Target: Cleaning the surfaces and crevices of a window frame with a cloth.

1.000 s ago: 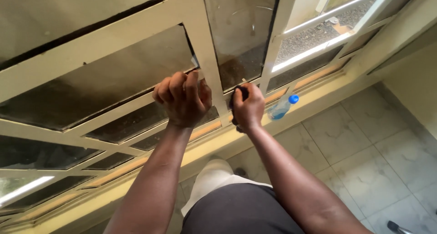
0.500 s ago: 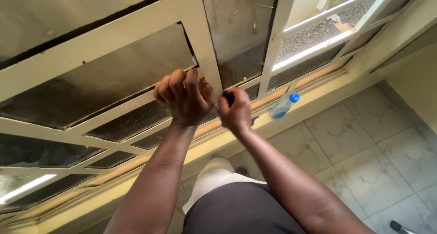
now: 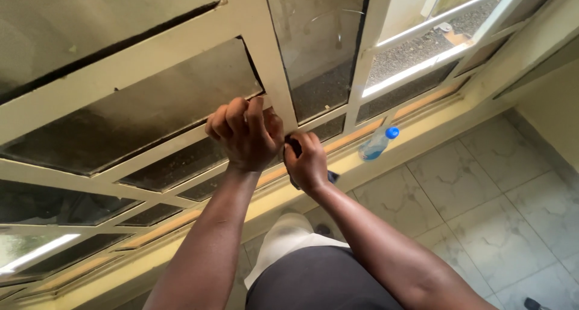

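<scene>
The right hand (image 3: 307,160) has its fingers clamped on a dark crumpled cloth (image 3: 295,146), pressed to the cream-painted metal window frame (image 3: 274,75). Just beside it, the left hand (image 3: 244,132) grips a frame bar, fingers curled together. Farther along the sill lies a clear plastic bottle with blue cap (image 3: 377,143).

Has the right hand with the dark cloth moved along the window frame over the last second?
Yes. The right hand slid left and down, from right of the frame's upright bar to beside the left hand.
</scene>
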